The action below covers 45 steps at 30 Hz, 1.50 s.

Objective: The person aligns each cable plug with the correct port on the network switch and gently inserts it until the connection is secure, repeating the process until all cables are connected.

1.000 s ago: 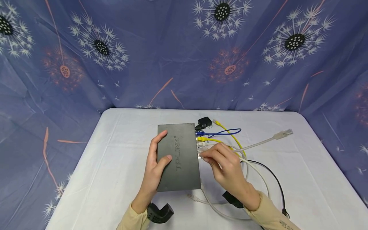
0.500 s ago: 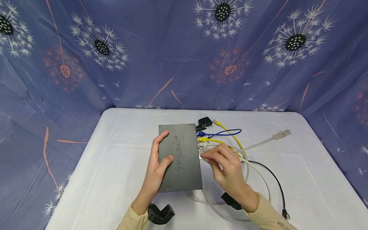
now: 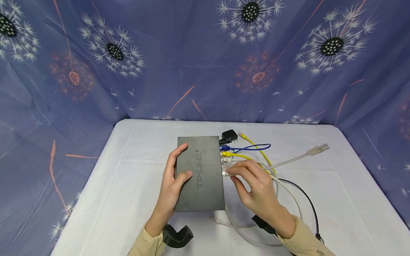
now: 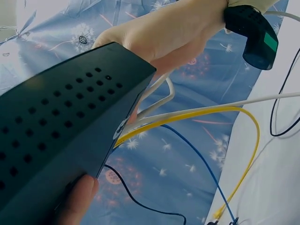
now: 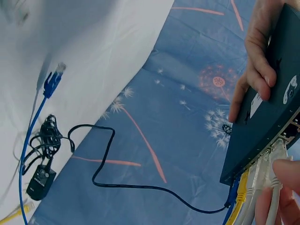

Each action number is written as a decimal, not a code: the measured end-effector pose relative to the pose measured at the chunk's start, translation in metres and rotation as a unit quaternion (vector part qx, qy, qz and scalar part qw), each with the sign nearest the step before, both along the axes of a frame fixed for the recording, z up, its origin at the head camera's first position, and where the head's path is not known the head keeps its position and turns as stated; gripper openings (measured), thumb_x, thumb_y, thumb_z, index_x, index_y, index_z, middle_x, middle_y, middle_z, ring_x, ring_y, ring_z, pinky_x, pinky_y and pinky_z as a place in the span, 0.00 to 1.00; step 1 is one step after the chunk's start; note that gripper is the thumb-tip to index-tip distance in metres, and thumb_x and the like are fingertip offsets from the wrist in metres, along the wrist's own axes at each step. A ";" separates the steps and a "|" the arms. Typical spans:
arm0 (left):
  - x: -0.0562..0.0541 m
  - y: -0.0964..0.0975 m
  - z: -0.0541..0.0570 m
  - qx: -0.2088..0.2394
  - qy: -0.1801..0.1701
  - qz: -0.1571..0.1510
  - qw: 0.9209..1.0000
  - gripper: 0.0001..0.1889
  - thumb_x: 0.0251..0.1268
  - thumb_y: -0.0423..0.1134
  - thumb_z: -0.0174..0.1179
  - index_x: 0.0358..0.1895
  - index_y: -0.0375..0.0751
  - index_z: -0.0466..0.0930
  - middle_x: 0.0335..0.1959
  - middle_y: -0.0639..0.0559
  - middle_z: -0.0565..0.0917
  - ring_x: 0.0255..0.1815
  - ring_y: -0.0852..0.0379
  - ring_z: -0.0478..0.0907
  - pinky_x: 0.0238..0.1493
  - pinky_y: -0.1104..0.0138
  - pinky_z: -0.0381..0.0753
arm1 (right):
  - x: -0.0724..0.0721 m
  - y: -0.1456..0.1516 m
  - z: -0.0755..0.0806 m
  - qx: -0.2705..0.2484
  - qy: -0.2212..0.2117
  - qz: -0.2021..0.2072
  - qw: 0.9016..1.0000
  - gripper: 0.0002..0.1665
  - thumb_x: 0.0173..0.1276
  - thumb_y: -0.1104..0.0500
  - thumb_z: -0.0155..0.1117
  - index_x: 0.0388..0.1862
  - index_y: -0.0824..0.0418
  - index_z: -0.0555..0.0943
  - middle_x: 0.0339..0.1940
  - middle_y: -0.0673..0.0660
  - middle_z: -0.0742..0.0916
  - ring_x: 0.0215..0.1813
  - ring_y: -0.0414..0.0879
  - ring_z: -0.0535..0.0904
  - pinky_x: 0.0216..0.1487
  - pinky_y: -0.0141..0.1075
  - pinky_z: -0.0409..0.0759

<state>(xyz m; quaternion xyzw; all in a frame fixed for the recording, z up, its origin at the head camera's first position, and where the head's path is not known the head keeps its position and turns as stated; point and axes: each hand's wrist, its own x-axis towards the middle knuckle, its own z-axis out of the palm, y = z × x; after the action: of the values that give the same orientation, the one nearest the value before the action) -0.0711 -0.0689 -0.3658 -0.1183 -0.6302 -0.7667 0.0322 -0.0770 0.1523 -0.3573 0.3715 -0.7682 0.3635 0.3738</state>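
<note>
A dark grey TP-LINK network switch [image 3: 203,195] is held above the table in my left hand [image 3: 169,190], thumb on its top face and other fingers around the left edge and underneath. My right hand [image 3: 259,185] pinches a white network cable [image 5: 275,187] by its plug at the row of ports. Beside it, a blue cable [image 3: 225,148], a yellow cable [image 3: 227,154] and other white cables sit in ports. Some dark ports [image 5: 291,131] show no plug in the right wrist view. The fingers partly hide the pinched plug.
On the white table [image 3: 128,177] lie a black power adapter [image 3: 229,135], the yellow cable's free plug [image 3: 242,136] and a white plug [image 3: 215,219]. Another white cable end [image 3: 317,149] points right. A black cord [image 3: 307,199] curves at the right. A patterned curtain [image 3: 192,53] stands behind.
My right hand has shifted slightly right, with its thumb lower and a little further from the switch. The left hand still holds the switch, nearly unmoved.
</note>
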 end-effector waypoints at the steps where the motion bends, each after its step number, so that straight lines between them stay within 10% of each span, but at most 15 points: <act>1: 0.000 0.000 0.000 0.000 0.000 -0.001 1.000 0.35 0.60 0.23 0.46 0.71 0.53 0.60 0.66 0.48 0.63 0.58 0.49 0.64 0.55 0.56 0.61 | 0.000 0.001 0.000 0.004 0.003 -0.006 1.000 0.06 0.63 0.66 0.61 0.35 0.63 0.85 0.34 0.55 0.83 0.36 0.49 0.79 0.40 0.36 0.74; 20: 0.001 0.001 0.001 0.003 0.004 -0.003 1.000 0.35 0.59 0.23 0.47 0.71 0.52 0.60 0.66 0.48 0.63 0.58 0.48 0.65 0.56 0.58 0.63 | 0.000 0.004 0.001 -0.001 0.064 -0.022 0.998 0.14 0.70 0.59 0.60 0.27 0.64 0.85 0.28 0.56 0.85 0.30 0.50 0.81 0.36 0.37 0.77; 45: 0.004 0.003 0.004 -0.032 -0.010 -0.031 0.999 0.36 0.61 0.25 0.44 0.72 0.57 0.56 0.72 0.55 0.53 0.67 0.51 0.55 0.62 0.49 0.49 | -0.006 -0.006 0.001 -0.061 0.117 0.057 0.990 0.15 0.66 0.72 0.55 0.20 0.69 0.83 0.22 0.59 0.83 0.25 0.52 0.79 0.37 0.35 0.78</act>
<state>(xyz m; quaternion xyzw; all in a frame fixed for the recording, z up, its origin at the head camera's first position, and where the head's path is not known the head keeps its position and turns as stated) -0.0672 -0.0658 -0.3618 -0.1306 -0.6508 -0.7479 -0.0017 -0.0829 0.1467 -0.3558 0.4315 -0.6729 0.3847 0.4617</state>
